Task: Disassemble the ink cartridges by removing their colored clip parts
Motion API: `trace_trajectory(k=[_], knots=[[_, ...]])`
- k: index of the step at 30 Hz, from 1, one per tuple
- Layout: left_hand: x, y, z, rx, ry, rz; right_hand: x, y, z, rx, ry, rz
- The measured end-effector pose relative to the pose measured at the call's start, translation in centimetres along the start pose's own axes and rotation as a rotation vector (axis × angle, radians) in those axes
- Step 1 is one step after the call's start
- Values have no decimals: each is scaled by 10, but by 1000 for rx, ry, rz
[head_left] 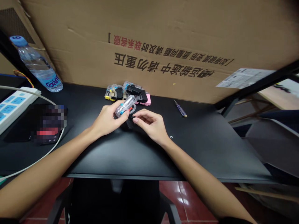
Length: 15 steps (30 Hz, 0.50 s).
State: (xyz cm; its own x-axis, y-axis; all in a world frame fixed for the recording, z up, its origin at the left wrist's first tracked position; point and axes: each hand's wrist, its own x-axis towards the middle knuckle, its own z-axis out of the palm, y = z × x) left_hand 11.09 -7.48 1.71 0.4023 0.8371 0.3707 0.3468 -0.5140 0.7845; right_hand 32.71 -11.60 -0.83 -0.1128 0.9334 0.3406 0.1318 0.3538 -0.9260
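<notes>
My left hand (109,119) is closed around a small clear plastic toy gun (125,105) with blue bits, a red trigger and a dark grip. Thumb and fingers press on its body, and its front end points up and away. My right hand (150,123) is beside it, thumb and forefinger pinched together at a small black part next to the dark grip. Whether that part is joined to the gun I cannot tell. Just beyond lies a cluster of clear, black, yellow and pink plastic parts (114,92), partly hidden by the gun.
A screwdriver (180,109) lies right of the hands, near a tiny white piece (171,137). At left are a water bottle (38,63), a white power strip (16,105), a phone (50,124) and a white cable (50,151). A cardboard wall (163,28) closes off the black table's (107,158) back.
</notes>
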Motion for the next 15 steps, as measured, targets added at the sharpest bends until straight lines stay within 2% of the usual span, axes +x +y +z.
trace_trajectory(k=[15], knots=[[-3,2,4,38,11,52,-1,5,6,4,52,12]])
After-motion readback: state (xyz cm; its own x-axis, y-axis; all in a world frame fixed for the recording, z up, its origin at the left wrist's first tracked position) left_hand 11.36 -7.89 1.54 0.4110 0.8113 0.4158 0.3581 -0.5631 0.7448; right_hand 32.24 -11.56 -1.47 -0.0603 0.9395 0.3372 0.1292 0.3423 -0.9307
